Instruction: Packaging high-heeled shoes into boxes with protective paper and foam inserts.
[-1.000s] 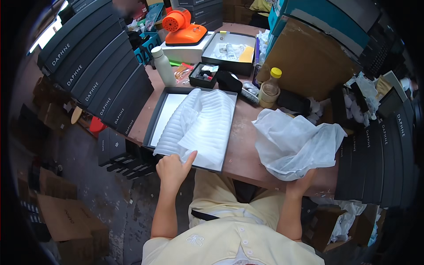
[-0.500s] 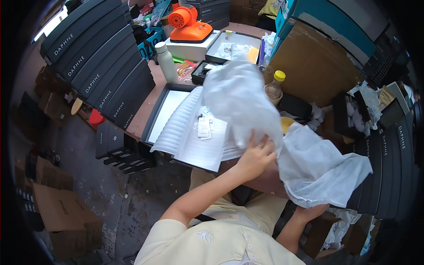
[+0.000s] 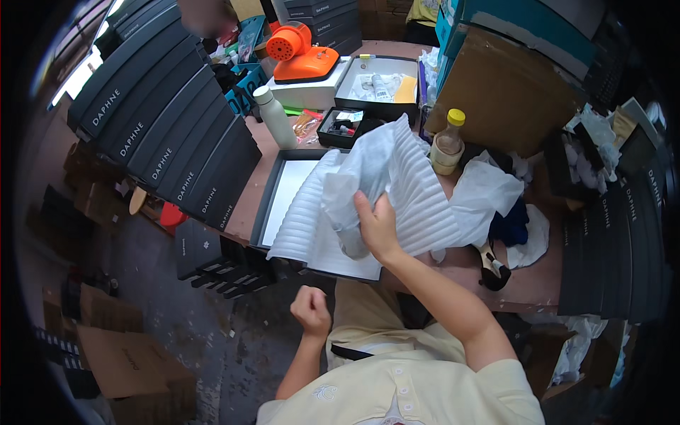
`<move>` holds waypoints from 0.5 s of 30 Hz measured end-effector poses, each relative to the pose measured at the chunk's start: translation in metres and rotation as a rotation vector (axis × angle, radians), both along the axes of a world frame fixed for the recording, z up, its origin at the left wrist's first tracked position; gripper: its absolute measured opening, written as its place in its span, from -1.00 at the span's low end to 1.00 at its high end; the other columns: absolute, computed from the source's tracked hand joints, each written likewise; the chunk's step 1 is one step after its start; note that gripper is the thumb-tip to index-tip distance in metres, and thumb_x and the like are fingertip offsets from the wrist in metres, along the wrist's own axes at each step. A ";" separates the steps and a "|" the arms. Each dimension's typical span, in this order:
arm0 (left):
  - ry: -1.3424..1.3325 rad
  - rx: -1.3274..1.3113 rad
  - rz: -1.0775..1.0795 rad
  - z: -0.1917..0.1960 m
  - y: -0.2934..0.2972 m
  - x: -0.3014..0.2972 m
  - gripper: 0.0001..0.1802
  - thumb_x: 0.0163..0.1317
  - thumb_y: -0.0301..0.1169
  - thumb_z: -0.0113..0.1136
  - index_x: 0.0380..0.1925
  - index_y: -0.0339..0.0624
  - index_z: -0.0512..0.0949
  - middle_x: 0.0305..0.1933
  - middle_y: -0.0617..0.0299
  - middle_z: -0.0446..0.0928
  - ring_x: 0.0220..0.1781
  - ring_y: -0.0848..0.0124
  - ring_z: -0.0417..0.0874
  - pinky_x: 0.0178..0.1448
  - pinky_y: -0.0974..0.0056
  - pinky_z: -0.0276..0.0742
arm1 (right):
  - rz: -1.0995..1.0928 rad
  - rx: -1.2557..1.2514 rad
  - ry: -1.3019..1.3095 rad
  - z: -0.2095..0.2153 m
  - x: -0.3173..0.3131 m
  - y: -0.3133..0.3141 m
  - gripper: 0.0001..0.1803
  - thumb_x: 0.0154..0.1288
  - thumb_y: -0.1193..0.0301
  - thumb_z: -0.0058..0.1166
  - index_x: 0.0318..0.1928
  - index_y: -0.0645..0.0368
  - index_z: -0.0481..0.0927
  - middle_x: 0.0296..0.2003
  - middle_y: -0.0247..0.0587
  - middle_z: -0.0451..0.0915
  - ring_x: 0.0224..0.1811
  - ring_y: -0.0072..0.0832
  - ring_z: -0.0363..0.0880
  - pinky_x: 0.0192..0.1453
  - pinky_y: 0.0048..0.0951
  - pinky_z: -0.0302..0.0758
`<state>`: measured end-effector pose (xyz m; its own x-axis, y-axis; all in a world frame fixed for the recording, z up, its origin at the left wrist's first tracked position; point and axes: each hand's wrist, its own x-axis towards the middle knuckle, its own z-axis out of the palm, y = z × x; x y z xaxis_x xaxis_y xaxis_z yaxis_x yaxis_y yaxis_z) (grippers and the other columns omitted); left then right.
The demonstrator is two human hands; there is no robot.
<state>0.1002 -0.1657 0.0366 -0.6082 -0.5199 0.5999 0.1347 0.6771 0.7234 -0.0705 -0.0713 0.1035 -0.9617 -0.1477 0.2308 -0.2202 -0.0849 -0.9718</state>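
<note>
Head view: brown worktable (image 3: pixel 496 273) is sitting over a stained concrete floor (image 3: pixel 212 347). Black boxes (image 3: pixel 163 134) are stacking at 10 o'clock, an orange device (image 3: pixel 301 53) at 12, a yellow-capped bottle (image 3: pixel 448 142) at 1. Right hand (image 3: pixel 377 228) is gripping the white ribbed foam sheet (image 3: pixel 407 191) over the open black box (image 3: pixel 273 191). Left hand (image 3: pixel 312 312) is hanging clenched, empty, below the table edge.
</note>
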 end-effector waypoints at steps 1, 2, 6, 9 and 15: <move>-0.143 0.248 0.125 -0.018 -0.024 0.003 -0.74 0.22 -0.51 -0.12 -0.63 -0.29 0.46 -0.76 0.30 0.29 -0.74 0.58 0.26 -0.62 0.41 0.10 | 0.020 0.227 0.044 -0.017 -0.003 -0.010 -0.58 0.25 0.26 -0.06 -0.12 0.46 0.41 -0.28 0.26 0.57 -0.19 0.03 0.58 -0.12 -0.15 0.45; -0.324 0.333 0.115 -0.025 -0.042 0.002 -0.77 0.27 -0.50 -0.11 -0.52 -0.34 0.48 -0.72 0.29 0.33 -0.72 0.60 0.30 -0.62 0.39 0.17 | 0.146 0.489 0.004 -0.029 -0.004 -0.017 -0.59 0.23 0.29 -0.06 -0.13 0.47 0.41 -0.27 0.27 0.57 -0.19 0.03 0.58 -0.13 -0.15 0.47; -0.304 0.653 -0.139 -0.059 -0.096 -0.024 -0.78 0.29 -0.44 -0.02 -0.24 -0.43 0.48 -0.72 0.32 0.34 -0.74 0.58 0.29 -0.65 0.46 0.13 | 0.379 1.121 -0.020 -0.071 0.006 -0.042 -0.56 0.21 0.24 -0.02 -0.16 0.46 0.41 -0.33 0.23 0.59 -0.25 0.03 0.61 -0.17 -0.12 0.53; -0.065 0.563 -0.178 -0.069 -0.120 -0.053 -0.64 0.32 -0.32 -0.04 0.06 -0.26 0.40 -0.11 0.10 0.50 -0.14 0.43 0.53 -0.09 0.30 0.48 | 0.352 1.160 -0.004 -0.080 0.018 -0.047 -0.54 0.21 0.18 0.02 -0.17 0.42 0.42 -0.37 0.18 0.60 -0.30 -0.02 0.63 -0.18 -0.11 0.54; -0.246 -0.209 -0.749 0.038 -0.054 -0.124 -0.36 0.27 -0.14 -0.08 0.33 -0.07 0.10 0.40 0.05 -0.01 0.39 0.04 0.03 0.36 0.01 0.01 | 0.251 1.314 0.435 -0.014 0.018 0.009 -0.48 0.13 0.17 0.10 -0.01 0.30 0.44 -0.05 0.08 0.50 0.18 0.01 0.33 0.10 0.01 0.35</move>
